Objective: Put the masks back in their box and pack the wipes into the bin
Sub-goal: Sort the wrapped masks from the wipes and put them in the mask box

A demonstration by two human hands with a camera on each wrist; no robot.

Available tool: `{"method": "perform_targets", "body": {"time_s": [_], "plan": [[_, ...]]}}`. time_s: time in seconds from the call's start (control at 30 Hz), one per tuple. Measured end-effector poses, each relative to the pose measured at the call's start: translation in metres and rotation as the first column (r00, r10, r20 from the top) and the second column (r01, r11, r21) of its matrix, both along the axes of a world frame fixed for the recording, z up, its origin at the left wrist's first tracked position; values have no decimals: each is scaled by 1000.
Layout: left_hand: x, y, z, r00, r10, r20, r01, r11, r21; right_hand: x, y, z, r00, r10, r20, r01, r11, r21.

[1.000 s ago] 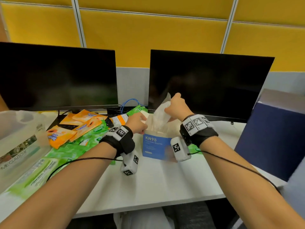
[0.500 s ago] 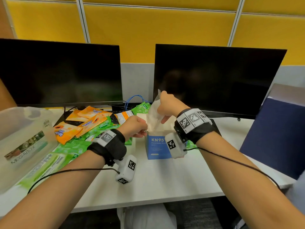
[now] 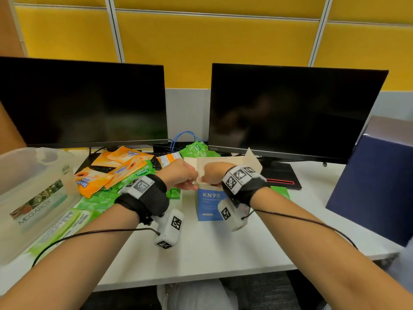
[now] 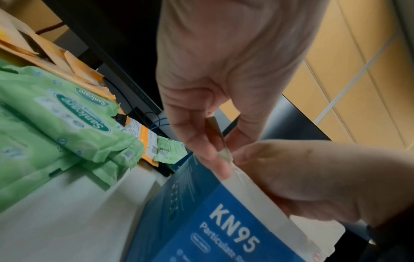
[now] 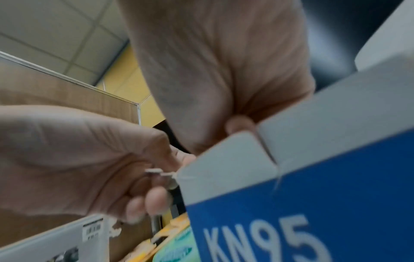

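Observation:
The blue KN95 mask box (image 3: 209, 205) stands upright mid-desk with its top flaps open. My left hand (image 3: 181, 175) pinches the box's left side flap (image 4: 224, 154) between thumb and fingers. My right hand (image 3: 214, 173) is curled at the box mouth with its fingers down inside; the mask it carried is hidden there. In the right wrist view the box front (image 5: 313, 212) fills the lower right. Green wipe packs (image 3: 93, 202) and orange wipe packs (image 3: 111, 173) lie heaped on the left. The clear Megabox bin (image 3: 33, 175) stands at the far left.
Two dark monitors (image 3: 82, 104) (image 3: 290, 113) line the back of the desk. A navy panel (image 3: 375, 186) stands at the right edge. A black monitor foot (image 3: 279, 175) sits behind the box. A blue cable (image 3: 185, 137) loops between the screens.
My right hand has dropped from above the box to its mouth, and the white mask has gone out of sight inside. The left hand stays on the flap.

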State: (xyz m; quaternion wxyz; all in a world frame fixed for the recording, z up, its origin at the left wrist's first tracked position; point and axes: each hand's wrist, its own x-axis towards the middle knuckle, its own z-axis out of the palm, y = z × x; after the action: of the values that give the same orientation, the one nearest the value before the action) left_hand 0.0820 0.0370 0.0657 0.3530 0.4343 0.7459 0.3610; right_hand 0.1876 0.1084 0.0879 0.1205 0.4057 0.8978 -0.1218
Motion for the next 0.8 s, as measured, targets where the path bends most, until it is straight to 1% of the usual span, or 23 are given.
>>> {"method": "perform_targets", "body": {"time_s": [0.03, 0.07, 0.1, 0.13, 0.17, 0.2, 0.23, 0.27, 0.3, 0.33, 0.37, 0.4, 0.43, 0.47, 0.5, 0.53, 0.57, 0.6, 0.63, 0.67, 0.73, 0.8], "plan": [[-1, 0, 1, 991, 4, -137, -7, 1000, -20, 2, 1, 0, 1000, 4, 4, -4, 1000, -25], [-2, -1, 3, 956, 3, -294, -8, 1000, -17, 7, 5, 5, 999, -13, -36, 11, 998, -64], [-5, 1, 3, 898, 15, -441, -14, 1000, 6, 13, 11, 13, 993, -45, -110, 36, 995, -89], [-6, 5, 3, 841, 21, -540, 3, 999, 43, 19, 18, 21, 977, -82, -195, 66, 994, -84], [-4, 7, 4, 809, 10, -588, 52, 995, 89, 25, 24, 29, 958, -113, -263, 109, 994, -32], [-1, 10, 5, 789, -22, -615, 124, 985, 124, 33, 29, 36, 950, -115, -290, 136, 989, 54], [4, 13, 7, 775, -75, -627, 198, 972, 128, 40, 32, 39, 963, -114, -243, 150, 979, 135], [10, 17, 7, 758, -123, -641, 261, 957, 125, 45, 30, 39, 984, -108, -144, 136, 971, 198], [15, 21, 7, 743, -163, -649, 303, 947, 108, 46, 28, 38, 995, -95, -20, 97, 971, 221], [20, 25, 6, 735, -187, -651, 330, 938, 103, 46, 26, 32, 994, -77, 82, 59, 977, 203], [24, 28, 5, 734, -205, -647, 348, 932, 100, 44, 26, 26, 993, -54, 108, 36, 986, 163], [28, 33, 3, 735, -224, -640, 364, 927, 94, 42, 28, 19, 998, -24, 66, 17, 994, 104], [30, 36, 2, 735, -245, -632, 373, 925, 75, 42, 32, 15, 998, -17, -55, 17, 1000, 3], [31, 39, 0, 734, -272, -622, 375, 926, 38, 44, 33, 16, 981, -48, -189, 31, 995, -90], [30, 41, -1, 724, -315, -614, 378, 925, -29, 48, 35, 18, 955, -82, -286, 51, 992, -112], [29, 42, -3, 691, -379, -615, 384, 914, -131, 52, 38, 21, 931, -109, -349, 83, 993, -87], [27, 41, -6, 636, -450, -627, 376, 890, -258, 56, 41, 23, 916, -132, -378, 131, 991, -28], [25, 40, -8, 569, -506, -648, 346, 863, -369, 60, 44, 24, 916, -152, -371, 183, 982, 49], [21, 40, -10, 514, -537, -669, 308, 843, -441, 64, 47, 23, 929, -166, -330, 213, 971, 110], [17, 39, -12, 482, -555, -678, 277, 830, -484, 65, 47, 21, 949, -166, -269, 209, 968, 141], [11, 37, -13, 462, -571, -678, 231, 816, -530, 63, 36, 16, 986, -113, -122, 134, 974, 181], [6, 34, -15, 469, -565, -679, 170, 812, -558, 54, 23, 9, 998, -42, -47, 50, 983, 178]]}}
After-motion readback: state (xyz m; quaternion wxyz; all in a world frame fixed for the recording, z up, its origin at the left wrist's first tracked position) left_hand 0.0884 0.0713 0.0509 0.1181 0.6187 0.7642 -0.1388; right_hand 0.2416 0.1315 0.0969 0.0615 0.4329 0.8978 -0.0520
